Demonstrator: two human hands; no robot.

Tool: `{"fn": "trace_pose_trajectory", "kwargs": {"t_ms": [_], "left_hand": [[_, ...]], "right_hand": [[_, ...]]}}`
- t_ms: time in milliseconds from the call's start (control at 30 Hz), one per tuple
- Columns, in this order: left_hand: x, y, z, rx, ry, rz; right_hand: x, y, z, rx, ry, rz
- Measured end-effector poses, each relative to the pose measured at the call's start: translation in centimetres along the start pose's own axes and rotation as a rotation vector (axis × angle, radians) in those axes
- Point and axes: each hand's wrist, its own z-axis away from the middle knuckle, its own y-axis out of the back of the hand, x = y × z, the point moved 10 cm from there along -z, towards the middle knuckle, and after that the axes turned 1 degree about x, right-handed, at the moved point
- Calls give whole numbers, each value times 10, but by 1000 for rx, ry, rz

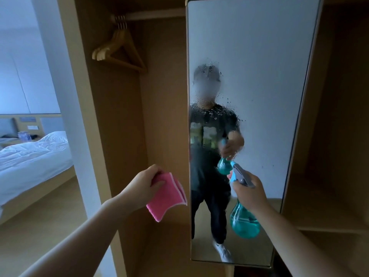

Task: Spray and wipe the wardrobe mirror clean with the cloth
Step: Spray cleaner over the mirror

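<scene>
Head view: right hand gripped the bottle near the droplet-spotted mirror's lower half, left hand pinched the cloth beside its left edge. Hangers hung upper left, bed far left.

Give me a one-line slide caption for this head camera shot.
Right hand aims teal spray bottle at droplet-speckled wardrobe mirror; left hand holds pink cloth.

Cloth is hot pink with a paler pink trim along the edge. Spray bottle has a see-through teal body and a light blue and grey trigger head. Mirror glass is speckled with dark-looking droplets. Wardrobe and hangers are tan wood, bedding plain white.
</scene>
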Motion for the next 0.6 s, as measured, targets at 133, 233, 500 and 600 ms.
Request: {"fn": "trace_pose_trajectory", "kwargs": {"t_ms": [133, 233, 500, 600], "left_hand": [[-4, -6, 5, -12, -2, 11], [-7, -15, 7, -29, 10, 12], [-19, -47, 18, -87, 62, 32], [-28, -60, 27, -114, 85, 34]], "right_hand": [[5, -6, 3, -9, -14, -18], [14, -16, 6, -47, -43, 7], [54, -46, 30, -153, -141, 0], [72, -55, 38, -164, -186, 7]]}}
